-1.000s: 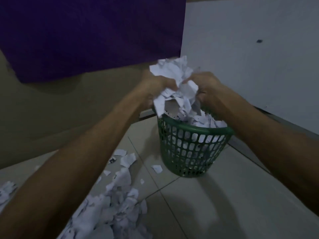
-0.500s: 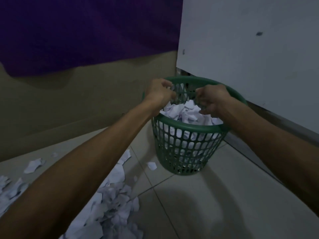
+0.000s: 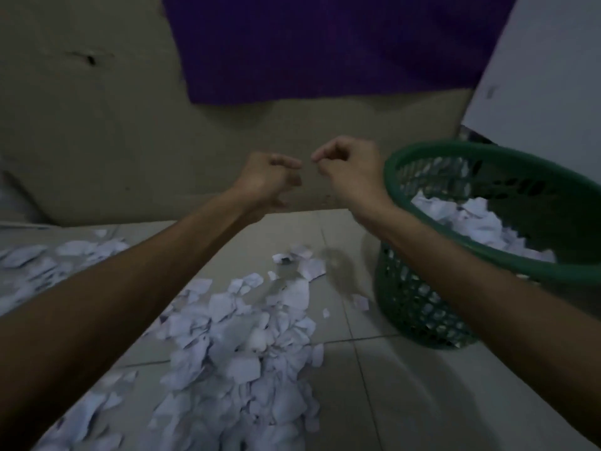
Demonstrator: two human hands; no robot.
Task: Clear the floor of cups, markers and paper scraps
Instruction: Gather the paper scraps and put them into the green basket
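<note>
Two hands: left hand (image 3: 266, 177) and right hand (image 3: 349, 164) raised side by side, fingers loosely curled, holding nothing.
Scraps: large paper scraps (image 3: 247, 346) pile on near-left floor; some already in green basket (image 3: 432, 307), right.
Method: scoop from pile edges inward, cupping both palms together.
Change: hands have left the basket, handful dropped inside.

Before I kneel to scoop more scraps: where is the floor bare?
Bare tile lies between the paper scrap pile and the green basket, running toward you. Crowded: the pile itself and the scraps at far left.
</note>
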